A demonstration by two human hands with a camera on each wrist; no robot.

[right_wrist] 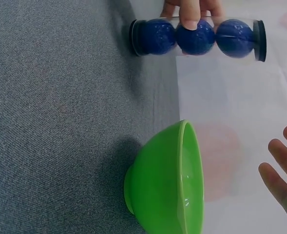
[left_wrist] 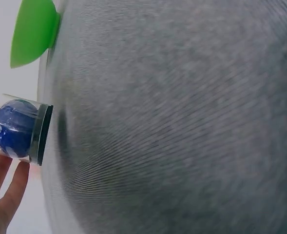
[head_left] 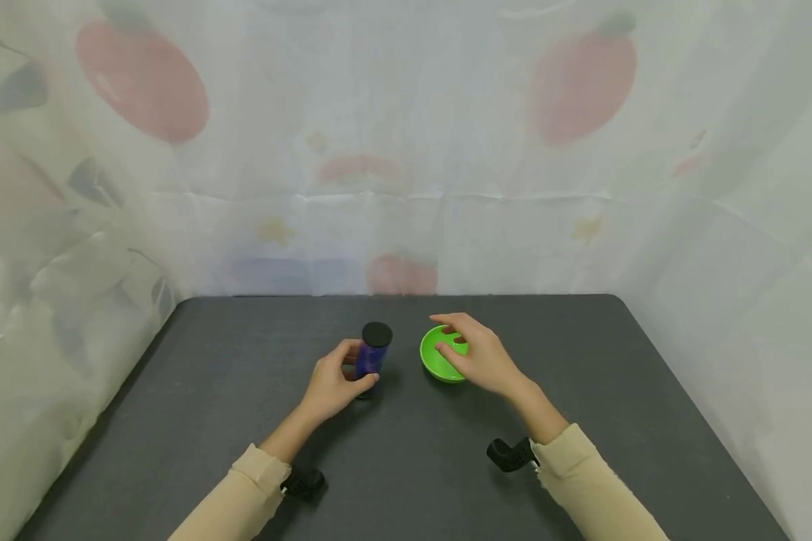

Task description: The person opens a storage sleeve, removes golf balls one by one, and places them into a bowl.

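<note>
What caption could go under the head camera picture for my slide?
Left hand grips an upright clear tube of blue balls; right hand hovers over a green bowl on a grey table.

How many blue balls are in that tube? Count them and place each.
3, stacked in the clear tube that the left hand grips: one ball at the base, one in the middle, one under the black cap. None looks hidden.

A dark grey counter [head_left: 582, 391] lies open on its left, right and near parts. Near the middle, a clear tube of blue balls [head_left: 374, 353] stands upright just left of a green bowl [head_left: 436, 366], with only a narrow gap between them. A pale printed curtain [head_left: 406, 188] closes off the far edge and both sides.
</note>
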